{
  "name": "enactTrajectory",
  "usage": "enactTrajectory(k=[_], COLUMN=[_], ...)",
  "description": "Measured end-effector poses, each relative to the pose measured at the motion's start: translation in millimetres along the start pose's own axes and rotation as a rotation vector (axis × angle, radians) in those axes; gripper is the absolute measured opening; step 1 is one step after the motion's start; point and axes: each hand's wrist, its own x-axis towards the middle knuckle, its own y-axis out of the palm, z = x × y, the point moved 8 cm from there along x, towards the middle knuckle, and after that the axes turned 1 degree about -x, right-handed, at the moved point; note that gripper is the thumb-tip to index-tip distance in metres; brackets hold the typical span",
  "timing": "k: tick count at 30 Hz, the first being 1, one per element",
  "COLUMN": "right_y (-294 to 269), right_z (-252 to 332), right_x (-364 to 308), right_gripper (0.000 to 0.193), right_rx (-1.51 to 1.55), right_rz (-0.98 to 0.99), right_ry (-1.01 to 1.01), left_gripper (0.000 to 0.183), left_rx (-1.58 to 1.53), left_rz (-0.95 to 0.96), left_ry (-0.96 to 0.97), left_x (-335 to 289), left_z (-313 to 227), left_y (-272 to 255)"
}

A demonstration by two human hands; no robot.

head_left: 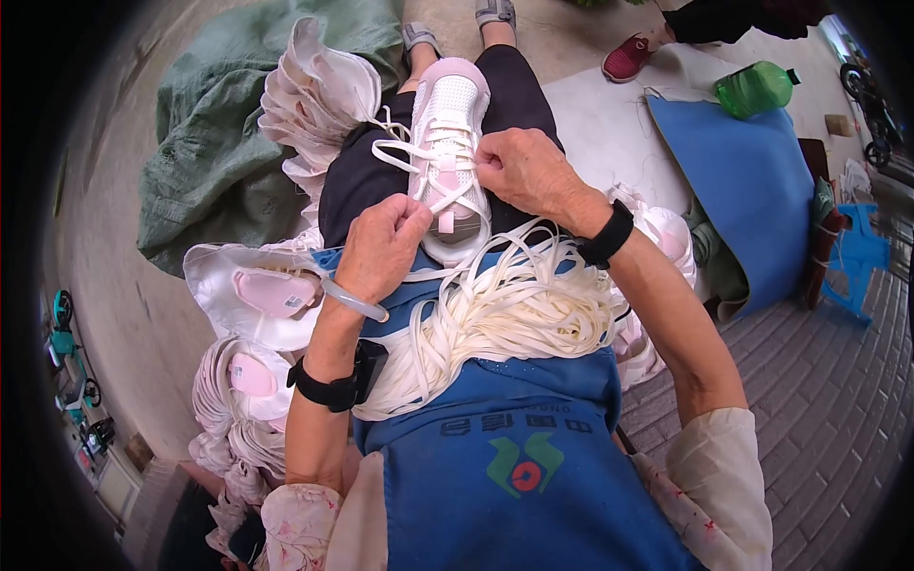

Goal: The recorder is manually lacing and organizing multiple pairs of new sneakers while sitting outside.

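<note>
A white and pink sneaker upper (449, 100) lies across my thighs, toe pointing away from me. A white shoelace (392, 149) criss-crosses its front, with a loose loop out to the left. My left hand (386, 243) is closed in a pinch on the lace by the shoe's lower left opening. On the right edge, my right hand (535, 173) pinches the lace beside the eyelets; its fingertips are partly hidden. A thick bundle of loose white laces (533, 309) rests on my blue apron (495, 419), just below the shoe.
Stacked pink and white shoe uppers (309, 95) stand at the left, with more (252, 376) lower down. A green sack (228, 143) lies behind them. At right are a blue sheet (733, 200), a green bottle (757, 89), a blue stool (857, 257) and another person's red shoe (628, 59).
</note>
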Motion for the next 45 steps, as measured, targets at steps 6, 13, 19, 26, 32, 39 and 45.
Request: enactTrajectory(k=[6, 13, 19, 26, 32, 39, 45], right_y=[-10, -31, 6, 17, -32, -7, -1], right_z=[20, 11, 18, 26, 16, -32, -41], right_x=[-5, -11, -43, -44, -38, -51, -54], right_gripper=[0.014, 0.013, 0.036, 0.026, 0.017, 0.018, 0.020], right_rx=[-0.212, -0.129, 0.009, -0.266, 0.150, 0.605, 1.005], right_rz=[-0.253, -0.443, 0.051, -0.074, -0.277, 0.019, 0.022], right_ry=[-0.217, -0.244, -0.050, -0.091, -0.145, 0.343, 0.476], left_gripper=[0.026, 0.033, 0.035, 0.036, 0.037, 0.045, 0.031], left_rx=[-0.009, -0.014, 0.068, 0.059, -0.213, -0.188, -0.761], left_rz=[0.010, -0.002, 0.029, 0.000, -0.086, -0.102, -0.174], left_ry=[0.022, 0.009, -0.038, -0.012, -0.060, -0.080, -0.139], left_x=[0, 10, 2, -11, 4, 19, -4], left_z=[4, -3, -8, -1, -5, -4, 37], left_y=[0, -28, -51, -79, -93, -97, -107])
